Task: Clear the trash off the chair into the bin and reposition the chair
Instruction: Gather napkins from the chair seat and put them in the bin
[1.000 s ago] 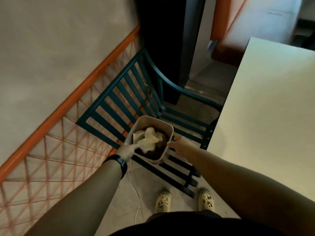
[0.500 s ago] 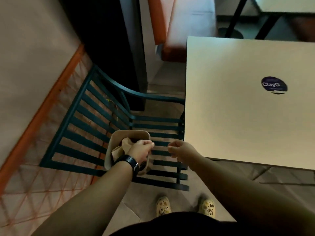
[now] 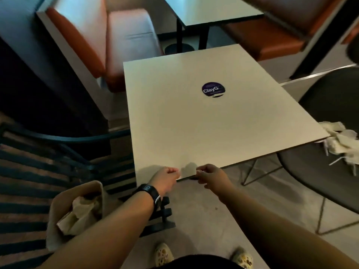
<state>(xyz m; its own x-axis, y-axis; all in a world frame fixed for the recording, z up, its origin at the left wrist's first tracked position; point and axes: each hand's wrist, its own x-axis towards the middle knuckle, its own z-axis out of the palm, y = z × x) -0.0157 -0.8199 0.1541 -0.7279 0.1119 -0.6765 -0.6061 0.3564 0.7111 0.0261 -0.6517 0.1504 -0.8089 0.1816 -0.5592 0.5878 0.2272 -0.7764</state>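
A beige bin (image 3: 56,206) with crumpled paper inside rests on the green slatted chair (image 3: 25,171) at lower left, partly behind my left forearm. My left hand (image 3: 165,178) and my right hand (image 3: 210,177) hover side by side at the near corner of the white table (image 3: 194,123), fingers curled, nothing in either. Crumpled white napkins and straws (image 3: 342,142) lie on the seat of a dark round chair (image 3: 320,177) at the right, partly hidden by the table edge.
A round dark sticker (image 3: 213,89) marks the tabletop. Orange padded benches (image 3: 124,47) and a second table (image 3: 211,10) stand beyond. Bare floor (image 3: 198,214) lies between the green chair and the dark chair, with my feet below.
My left hand let go of the bin, which now rests on the green chair. The view swung right, and both hands moved to the table's near corner.
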